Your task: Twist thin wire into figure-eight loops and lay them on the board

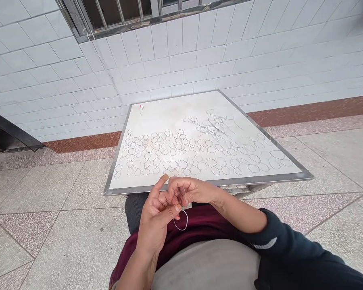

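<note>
A thin pale wire loop [186, 220] hangs below my fingers, in front of my lap. My left hand [159, 211] pinches it between thumb and fingers, with the index finger pointing up. Pressed up against it, my right hand [192, 190] has its fingertips curled on the upper part of the same wire. Where the wire crosses between the fingers is partly hidden. Just beyond both hands, rows of thin wire figure-eights [211, 166] lie flat on the white table [169, 108].
A tangled heap of loose wires [213, 127] lies at the table's back right. A small white and red object [141, 107] sits near the far left corner. The metal table edge [133, 190] runs just past my hands. A tiled wall [181, 60] stands behind the table.
</note>
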Demonstrator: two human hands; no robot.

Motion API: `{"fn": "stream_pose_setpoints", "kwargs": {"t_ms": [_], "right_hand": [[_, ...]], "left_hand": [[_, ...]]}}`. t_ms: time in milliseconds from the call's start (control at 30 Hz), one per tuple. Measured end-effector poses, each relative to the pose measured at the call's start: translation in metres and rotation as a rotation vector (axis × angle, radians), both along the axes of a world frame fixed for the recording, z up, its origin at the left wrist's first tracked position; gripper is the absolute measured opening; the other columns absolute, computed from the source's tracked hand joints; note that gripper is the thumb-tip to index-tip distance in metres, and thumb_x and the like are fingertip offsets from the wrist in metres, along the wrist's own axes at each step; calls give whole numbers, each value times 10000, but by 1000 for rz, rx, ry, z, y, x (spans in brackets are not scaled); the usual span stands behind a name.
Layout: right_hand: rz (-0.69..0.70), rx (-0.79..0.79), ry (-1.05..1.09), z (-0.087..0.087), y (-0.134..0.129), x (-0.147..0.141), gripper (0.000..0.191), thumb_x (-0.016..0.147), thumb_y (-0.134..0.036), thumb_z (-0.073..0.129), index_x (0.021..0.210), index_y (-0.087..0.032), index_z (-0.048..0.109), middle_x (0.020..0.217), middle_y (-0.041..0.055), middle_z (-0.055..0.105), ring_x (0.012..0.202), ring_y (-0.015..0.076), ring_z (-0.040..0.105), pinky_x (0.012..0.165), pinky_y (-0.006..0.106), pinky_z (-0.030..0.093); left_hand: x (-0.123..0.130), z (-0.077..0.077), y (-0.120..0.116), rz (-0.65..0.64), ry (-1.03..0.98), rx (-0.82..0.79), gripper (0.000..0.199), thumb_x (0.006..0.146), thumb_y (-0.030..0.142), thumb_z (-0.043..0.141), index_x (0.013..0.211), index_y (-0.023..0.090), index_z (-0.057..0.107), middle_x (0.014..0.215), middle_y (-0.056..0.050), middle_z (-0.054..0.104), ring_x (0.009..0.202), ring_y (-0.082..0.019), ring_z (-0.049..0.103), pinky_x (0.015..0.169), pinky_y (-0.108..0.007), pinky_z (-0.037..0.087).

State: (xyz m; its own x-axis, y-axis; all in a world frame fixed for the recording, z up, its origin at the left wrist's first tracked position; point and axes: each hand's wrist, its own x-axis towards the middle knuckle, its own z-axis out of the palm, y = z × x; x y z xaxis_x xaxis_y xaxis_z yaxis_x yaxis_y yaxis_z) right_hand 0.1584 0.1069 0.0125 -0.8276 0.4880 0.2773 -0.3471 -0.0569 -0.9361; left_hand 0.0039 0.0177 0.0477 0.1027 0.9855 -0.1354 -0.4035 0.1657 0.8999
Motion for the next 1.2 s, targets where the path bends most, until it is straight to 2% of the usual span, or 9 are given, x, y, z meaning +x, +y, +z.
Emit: {"fn": "stream_pose_setpoints", "kwargs": {"t_ms": [167,267,367,467,600,733,867,1067,1200], "right_hand": [[-36,2,32,-4,0,-2,381,762,-432,773,956,-154,599,840,8,566,697,93,537,607,202,456],[-39,-70,48,-7,-2,-3,497,745,-472,777,1090,-170,587,864,5,545,728,104,538,633,219,468],[-57,-105,86,-8,-6,-3,559,810,-564,672,1198,-184,541,886,7,521,717,99,535,636,227,472],[-208,-53,48,1,-12,-2,428,893,-511,591,1192,-209,533,979,28,504,784,105,540,666,235,481],[-554,168,-216,25,-22,0,301,898,-329,609,1177,-238,544,1105,58,510,970,153,518,734,262,482],[-680,252,-433,35,-37,-9,270,828,-291,667,1074,-215,584,1050,60,573,891,166,552,634,254,466],[-724,215,-449,31,-49,-22,187,850,-296,631,1016,-213,612,953,39,615,852,167,578,627,262,470],[-722,119,-413,32,-55,-27,187,875,-260,577,1049,-211,623,932,34,626,848,164,600,681,281,501],[-740,99,-394,30,-56,-29,179,879,-249,557,1038,-210,629,916,35,621,828,162,592,694,290,514]], "left_hand": [[3,0,1,25,32,11,713,717,195,768,1374,252,496,705,31,623,719,-130,608,648,-235,465],[4,1,2,102,59,31,726,714,209,773,1380,250,485,689,49,587,653,-110,574,606,-225,459],[4,1,1,160,115,76,731,739,230,754,1404,264,451,703,51,570,639,-110,564,587,-226,469],[5,1,0,189,235,111,724,776,252,719,1430,279,410,716,45,557,633,-114,535,546,-217,471],[7,0,-3,304,434,154,720,807,269,688,1450,320,370,718,52,539,586,-104,494,562,-227,472],[10,-10,-4,474,687,292,705,838,286,659,1467,327,342,738,35,555,636,-134,545,660,-277,487],[9,-23,-3,583,864,428,659,843,273,651,1450,288,395,762,0,603,649,-166,549,677,-316,490],[0,-31,1,578,1227,776,705,881,146,570,1509,225,260,752,1,619,648,-147,571,619,-272,510],[-2,-31,2,572,1319,903,719,887,81,534,1522,205,220,836,-38,652,699,-151,601,646,-271,521]]}}
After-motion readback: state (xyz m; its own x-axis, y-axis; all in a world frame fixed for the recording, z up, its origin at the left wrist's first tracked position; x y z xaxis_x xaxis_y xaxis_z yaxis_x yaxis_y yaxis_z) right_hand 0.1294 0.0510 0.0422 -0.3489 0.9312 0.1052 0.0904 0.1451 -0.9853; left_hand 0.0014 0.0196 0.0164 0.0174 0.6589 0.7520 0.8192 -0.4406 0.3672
